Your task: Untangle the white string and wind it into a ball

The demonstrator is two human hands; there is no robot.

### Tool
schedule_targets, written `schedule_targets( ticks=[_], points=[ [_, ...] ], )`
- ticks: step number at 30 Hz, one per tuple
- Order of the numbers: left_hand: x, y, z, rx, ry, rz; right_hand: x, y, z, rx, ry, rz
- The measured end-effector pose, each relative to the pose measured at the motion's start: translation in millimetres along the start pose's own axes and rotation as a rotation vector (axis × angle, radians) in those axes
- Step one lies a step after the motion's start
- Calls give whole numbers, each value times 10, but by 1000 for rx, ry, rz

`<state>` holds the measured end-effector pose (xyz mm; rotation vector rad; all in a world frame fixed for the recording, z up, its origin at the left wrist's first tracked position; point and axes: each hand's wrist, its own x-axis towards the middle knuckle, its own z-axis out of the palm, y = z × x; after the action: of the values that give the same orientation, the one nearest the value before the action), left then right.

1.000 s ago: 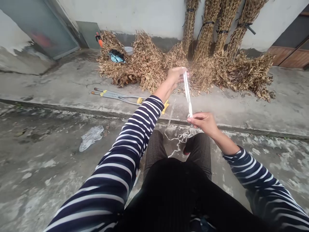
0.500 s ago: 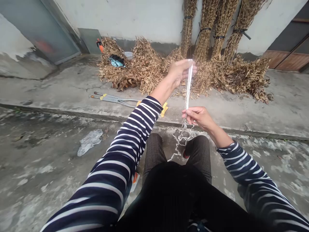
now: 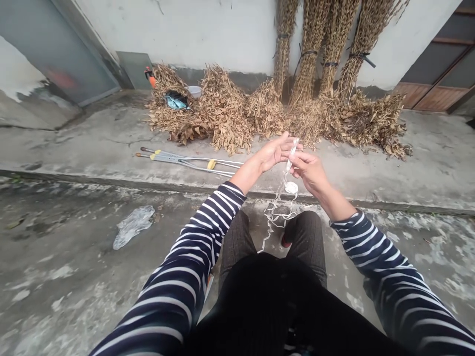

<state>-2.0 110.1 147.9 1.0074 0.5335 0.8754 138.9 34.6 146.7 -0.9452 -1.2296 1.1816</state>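
Your left hand (image 3: 276, 152) extends forward, fingers loosely straightened; just beside it, your right hand (image 3: 309, 170) pinches the white strip (image 3: 292, 154).

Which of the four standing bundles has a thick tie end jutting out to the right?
The rightmost bundle: its dark tie sticks out rightward; the other three show no such end.

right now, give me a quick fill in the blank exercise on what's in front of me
1. The right hand pinches a strip coloured ____.
2. Both sleeves are dark with white ____.
3. The tied bundles leaning on the wall number ____.
4. In this view, the crutches lie to the ____ of the strip.

Missing words: white; stripes; four; left.
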Motion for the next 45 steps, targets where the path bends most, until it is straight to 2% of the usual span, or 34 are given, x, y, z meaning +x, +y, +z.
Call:
schedule_targets(
  ticks=[5, 10, 16, 20, 24, 26, 30, 33, 40, 45],
  points=[
    [-131, 80, 39, -33, 1, 97, -60, 97, 25, 102, -22, 49],
    [-197, 91, 115, 19, 112, 141, -92, 102, 21, 61, -58, 55],
    [-149, 136, 223, 251, 295, 284, -98, 121, 20, 2, 32, 41],
    [-129, 84, 225, 377, 296, 358, -60, 123, 20, -3, 119, 62],
    [-313, -121, 114, 324, 339, 272, 0, 141, -2, 120, 156, 145],
    [-450, -255, 48, 279, 368, 196, 27, 174, -11, 140, 169, 136],
    [-629, -429, -11, 278, 287, 91, 57, 279, -2, 97, 203, 101],
    [-627, -444, -10, 298, 264, 102, 56, 354, 22, 57, 225, 72],
    [-522, -496, -1, 472, 376, 159, 17, 423, 14, -164, 234, -156],
    [-596, -632, 114, 261, 286, 63, 29, 424, -18, -197, 292, -217]
  ],
)
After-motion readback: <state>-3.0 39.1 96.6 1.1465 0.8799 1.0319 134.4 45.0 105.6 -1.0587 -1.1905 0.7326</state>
